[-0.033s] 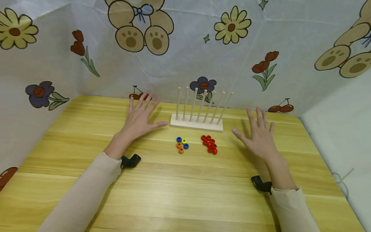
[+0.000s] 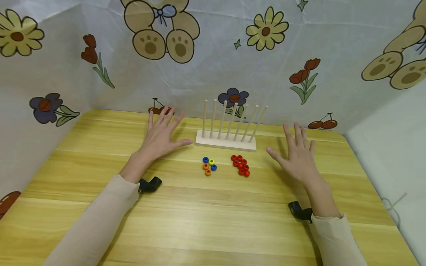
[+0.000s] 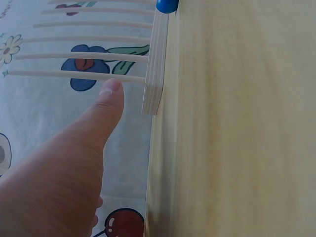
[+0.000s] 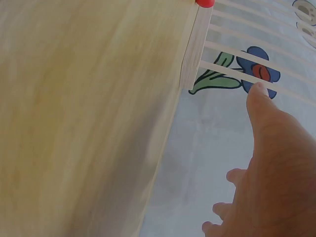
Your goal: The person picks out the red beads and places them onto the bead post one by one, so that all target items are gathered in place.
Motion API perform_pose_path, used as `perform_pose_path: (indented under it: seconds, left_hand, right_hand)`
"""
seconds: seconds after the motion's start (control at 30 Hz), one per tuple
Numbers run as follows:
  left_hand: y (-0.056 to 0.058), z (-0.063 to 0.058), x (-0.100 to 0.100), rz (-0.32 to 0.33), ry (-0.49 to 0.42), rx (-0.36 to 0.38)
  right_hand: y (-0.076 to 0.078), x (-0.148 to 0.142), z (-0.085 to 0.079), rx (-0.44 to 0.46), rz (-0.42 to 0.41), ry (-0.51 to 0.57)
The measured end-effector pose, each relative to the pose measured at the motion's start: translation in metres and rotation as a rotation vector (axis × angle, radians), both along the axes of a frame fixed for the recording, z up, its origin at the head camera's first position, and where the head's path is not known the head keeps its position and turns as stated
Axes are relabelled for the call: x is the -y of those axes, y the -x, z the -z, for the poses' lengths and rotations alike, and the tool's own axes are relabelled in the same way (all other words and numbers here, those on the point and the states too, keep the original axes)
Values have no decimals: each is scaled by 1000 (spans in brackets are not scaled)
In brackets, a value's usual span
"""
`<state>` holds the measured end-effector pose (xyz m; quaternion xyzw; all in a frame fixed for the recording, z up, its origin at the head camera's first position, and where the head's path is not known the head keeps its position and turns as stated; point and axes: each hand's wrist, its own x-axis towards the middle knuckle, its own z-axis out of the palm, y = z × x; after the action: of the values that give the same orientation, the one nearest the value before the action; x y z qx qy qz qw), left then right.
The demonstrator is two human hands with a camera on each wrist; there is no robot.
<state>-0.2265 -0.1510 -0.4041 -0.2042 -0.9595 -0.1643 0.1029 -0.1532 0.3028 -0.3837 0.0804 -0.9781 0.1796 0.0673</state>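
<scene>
With nothing visibly changed, the empty left hand [image 2: 159, 139] and right hand [image 2: 297, 159], fingers spread apart, flanked a pale wooden seven-peg rack [image 2: 226, 143], its pegs bare behind round red beads [image 2: 240, 166] and round blue, yellow and orange beads [image 2: 206, 167], suggesting handling had not begun.

Between the earlier head view and the present one, no change of position is discernible.

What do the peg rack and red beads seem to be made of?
Peg rack: likely unpainted wood, matte; pale tan, fine lines along one edge. Red beads: probably plastic, smooth-looking; uniform bright colour, though painted wood is possible.
</scene>
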Motion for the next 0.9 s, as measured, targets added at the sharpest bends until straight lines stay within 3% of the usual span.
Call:
perform_pose_path:
  seconds: [0.17,0.47,0.73,0.9]
  left_hand:
    - [1,1,0,5,-11,8]
    - [3,7,0,8,-115,95]
    - [4,15,2,51,-319,234]
    - [4,20,2,30,-381,293]
  right_hand:
    - [0,0,-1,-20,0,2]
    - [1,-1,1,-68,6,49]
    - [0,4,1,-88,-5,160]
    - [0,12,3,-21,-47,245]
